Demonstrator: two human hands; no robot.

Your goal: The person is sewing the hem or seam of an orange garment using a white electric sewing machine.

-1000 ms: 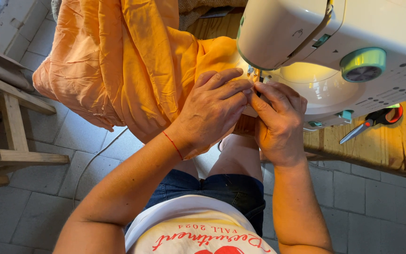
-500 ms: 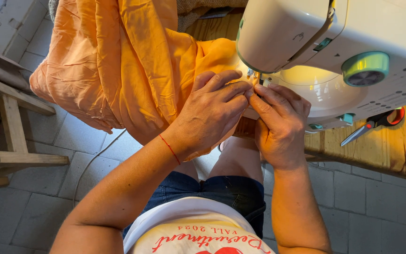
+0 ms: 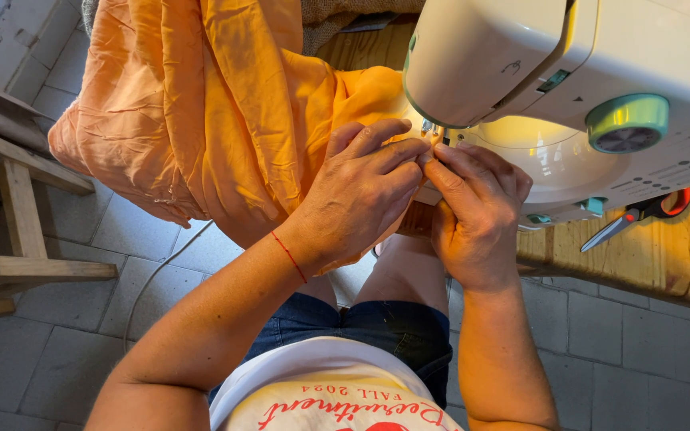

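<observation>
- The left hand (image 3: 361, 195) is lying at the centre of the frame, fingers curled and pinching the orange fabric (image 3: 209, 104) beside the needle area.
- The right hand (image 3: 473, 211) is meeting it fingertip to fingertip, pinching the same fabric edge under the machine head.
- The orange fabric is spilling toward the upper left, hanging off the surface (image 3: 664, 255).
- The white sewing machine (image 3: 569, 72) is filling the upper right.
- Red-handled scissors (image 3: 640, 214) are lying on the wooden surface at the right, under the machine's edge.
</observation>
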